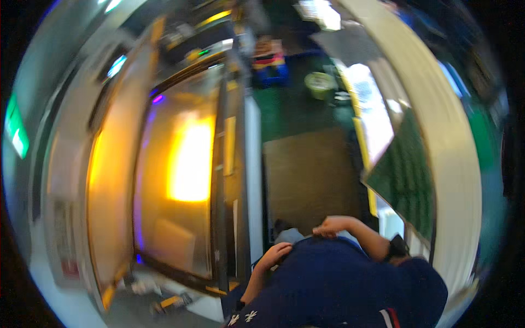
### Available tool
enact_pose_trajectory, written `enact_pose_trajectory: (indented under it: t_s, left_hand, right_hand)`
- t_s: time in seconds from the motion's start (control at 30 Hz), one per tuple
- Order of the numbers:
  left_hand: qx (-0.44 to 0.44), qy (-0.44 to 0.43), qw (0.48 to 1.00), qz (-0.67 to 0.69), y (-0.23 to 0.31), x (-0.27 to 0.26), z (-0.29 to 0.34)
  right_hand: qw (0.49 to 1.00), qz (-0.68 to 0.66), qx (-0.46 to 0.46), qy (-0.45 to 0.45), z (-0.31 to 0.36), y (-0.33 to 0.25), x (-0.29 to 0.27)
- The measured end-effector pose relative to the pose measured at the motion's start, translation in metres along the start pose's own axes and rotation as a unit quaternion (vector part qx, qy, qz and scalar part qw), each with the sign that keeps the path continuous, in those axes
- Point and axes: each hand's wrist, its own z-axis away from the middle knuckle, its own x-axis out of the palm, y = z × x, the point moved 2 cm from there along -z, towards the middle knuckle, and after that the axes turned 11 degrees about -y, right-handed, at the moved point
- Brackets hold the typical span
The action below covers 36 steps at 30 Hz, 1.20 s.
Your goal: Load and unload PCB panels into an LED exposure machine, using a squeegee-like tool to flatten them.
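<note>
My left hand (275, 255) is at the front of my dark blue shirt (339, 284), near waist height. Its fingers curl in towards the cloth, and what they hold, if anything, is hidden. A little farther forward and to the right, my right hand (330, 226) is closed at the shirt's front edge, its fingers bent together. Blur hides whatever lies inside it. A black band (397, 249) wraps my right arm.
To the left stands a framed machine bed (178, 229) lit bright yellow, its hinged panel (117, 202) raised. A brown mat (311, 175) covers the floor ahead. Beyond it are a pale green bucket (320, 83) and a blue-and-red crate (269, 68). A cream bench edge (451, 142) and green ribbed sheet (407, 180) line the right.
</note>
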Motion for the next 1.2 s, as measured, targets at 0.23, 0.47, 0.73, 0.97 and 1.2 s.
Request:
enact_pose_trajectory:
  t_s: [0.23,0.47,0.73,0.97,1.2]
  left_hand:
    - [0.223,0.047,0.956,0.186,0.045,-0.017,0.012]
    - [0.289,0.115,0.926,0.216,0.111,-0.081,0.059]
    - [0.225,0.348,0.906,-0.086,0.127,-0.193,0.090]
    - [0.270,0.299,0.900,0.167,0.023,-0.235,0.117]
    - [0.215,0.304,0.909,0.186,-0.007,-0.228,0.130]
  right_hand:
    - [0.951,-0.076,-0.267,-0.139,-0.017,-0.088,-0.012]
    - [0.980,-0.119,-0.158,-0.037,-0.084,-0.146,-0.031]
    - [0.920,-0.053,-0.237,-0.309,-0.134,-0.300,-0.009]
    - [0.945,-0.279,-0.165,0.037,-0.200,-0.344,-0.025]
    - [0.925,-0.165,-0.325,-0.108,-0.226,-0.385,-0.019]
